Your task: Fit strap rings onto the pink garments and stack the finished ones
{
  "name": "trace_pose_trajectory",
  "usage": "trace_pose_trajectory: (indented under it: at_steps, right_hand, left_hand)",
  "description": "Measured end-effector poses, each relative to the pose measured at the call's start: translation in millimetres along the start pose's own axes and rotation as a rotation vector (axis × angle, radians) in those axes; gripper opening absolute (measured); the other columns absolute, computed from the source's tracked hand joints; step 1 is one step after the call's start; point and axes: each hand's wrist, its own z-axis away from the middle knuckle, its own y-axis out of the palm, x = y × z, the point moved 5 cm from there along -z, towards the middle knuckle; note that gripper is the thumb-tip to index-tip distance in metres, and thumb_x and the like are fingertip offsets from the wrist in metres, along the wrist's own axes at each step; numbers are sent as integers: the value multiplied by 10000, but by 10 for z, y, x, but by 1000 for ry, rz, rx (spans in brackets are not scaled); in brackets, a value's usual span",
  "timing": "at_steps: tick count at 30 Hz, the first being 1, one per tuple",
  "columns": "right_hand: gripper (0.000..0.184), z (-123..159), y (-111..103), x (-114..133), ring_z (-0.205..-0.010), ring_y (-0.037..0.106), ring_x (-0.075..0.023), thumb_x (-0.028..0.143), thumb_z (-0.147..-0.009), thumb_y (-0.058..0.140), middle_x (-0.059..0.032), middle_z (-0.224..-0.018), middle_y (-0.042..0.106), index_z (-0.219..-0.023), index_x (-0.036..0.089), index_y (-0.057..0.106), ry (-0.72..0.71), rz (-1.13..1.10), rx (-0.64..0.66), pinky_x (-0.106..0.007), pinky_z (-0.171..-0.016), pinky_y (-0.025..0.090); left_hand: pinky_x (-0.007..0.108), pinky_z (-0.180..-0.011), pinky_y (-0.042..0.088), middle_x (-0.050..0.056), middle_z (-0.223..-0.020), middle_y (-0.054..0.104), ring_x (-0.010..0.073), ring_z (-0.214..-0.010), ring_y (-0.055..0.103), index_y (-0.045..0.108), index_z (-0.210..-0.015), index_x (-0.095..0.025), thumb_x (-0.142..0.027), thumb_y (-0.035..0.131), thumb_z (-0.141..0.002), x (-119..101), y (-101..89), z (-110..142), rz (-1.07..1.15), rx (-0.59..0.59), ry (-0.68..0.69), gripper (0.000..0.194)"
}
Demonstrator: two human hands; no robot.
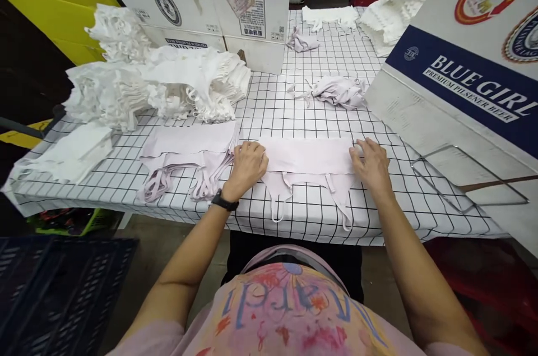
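A pale pink strappy camisole (309,157) lies flat in front of me, its band across the top and its thin straps toward the table's front edge. At its left edge my left hand (251,164), with a black band on the wrist, is closed on the fabric, fingers bent and together. My right hand (372,162) pinches the opposite edge between thumb and fingers; the fingertips are partly hidden. Just left of my left hand sits a neat stack of matching pink camisoles (189,146), straps hanging forward.
White garment piles (197,78) fill the back left, with a smaller white stack (78,151) at the left corner. Crumpled pink garments (336,91) lie beyond my hands. Cardboard boxes (205,8) stand behind; another carton (462,81) leans at right near a bent wire frame (456,147).
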Motion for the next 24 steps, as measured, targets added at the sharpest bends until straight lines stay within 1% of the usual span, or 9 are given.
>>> trace_pose_trajectory:
  at_steps: [3, 8, 10, 12, 14, 16, 18, 21, 24]
  right_hand:
    - [587, -184, 63, -30, -1385, 413, -436, 523, -925, 497, -229, -1538, 483, -1341, 134, 638, 22, 10, -13, -651, -1089, 358]
    - [437, -351, 122, -81, -1328, 414, -437, 439, -908, 506, -220, -1442, 529, -1189, 159, 690, 38, 20, -63, -656, -1042, 364]
    - [380, -359, 131, -86, -1319, 411, -428, 402, -900, 516, -205, -1425, 534, -1146, 178, 699, 33, -12, -74, -649, -1030, 374]
    - [369, -362, 143, -96, -1297, 416, -424, 427, -875, 548, -199, -1381, 543, -1106, 184, 704, 55, -39, -88, -633, -1024, 379]
    - [385, -384, 156, -111, -1262, 429, -419, 469, -822, 613, -202, -1324, 546, -1058, 180, 707, 95, -61, -107, -610, -1019, 383]
    - [349, -432, 170, -109, -1217, 457, -402, 456, -770, 667, -196, -1242, 563, -979, 180, 708, 110, -91, -102, -581, -1012, 395]
    - [241, -495, 177, -78, -1139, 505, -372, 403, -754, 679, -171, -1105, 598, -863, 188, 690, 94, -120, -62, -553, -1002, 413]
    - [143, -556, 133, 18, -970, 569, -315, 341, -762, 668, -113, -892, 616, -731, 215, 608, 38, -163, -8, -510, -984, 440]
    - [136, -531, 27, 103, -841, 596, -263, 315, -796, 638, -68, -803, 628, -746, 237, 539, 14, -249, -27, -454, -934, 473]
  left_hand:
    - [519, -1004, 375, 138, -1314, 647, 321, -1219, 524, 662, -1183, -191, -253, 425, -1010, -42, 43, -130, -48, 125, -5, 300]
    - [553, -1011, 339, 160, -1308, 628, 348, -1259, 485, 668, -1148, -169, -100, 393, -959, 104, 29, -269, -147, 149, -121, 341]
    - [542, -998, 351, 164, -1324, 616, 348, -1263, 479, 665, -1148, -159, -120, 396, -966, 160, 18, -322, -119, 154, -137, 327]
    - [529, -982, 368, 167, -1325, 608, 346, -1256, 479, 649, -1186, -159, -171, 417, -977, 204, 22, -393, -60, 169, -149, 312]
    - [523, -976, 379, 172, -1335, 592, 349, -1256, 477, 621, -1241, -169, -227, 452, -974, 234, 47, -480, 4, 210, -154, 321]
    - [537, -986, 377, 178, -1344, 579, 362, -1265, 468, 606, -1258, -177, -248, 485, -953, 248, 80, -577, 45, 260, -143, 336]
    - [563, -994, 367, 182, -1314, 590, 377, -1267, 465, 628, -1189, -174, -229, 502, -926, 254, 101, -672, 66, 295, -122, 296]
    - [581, -989, 358, 176, -1214, 629, 392, -1237, 482, 652, -988, -165, -179, 551, -856, 259, 109, -782, 98, 322, -99, 167]
    - [565, -975, 356, 145, -1089, 659, 379, -1168, 523, 603, -800, -169, -112, 606, -746, 261, 96, -825, 148, 329, -95, 78]
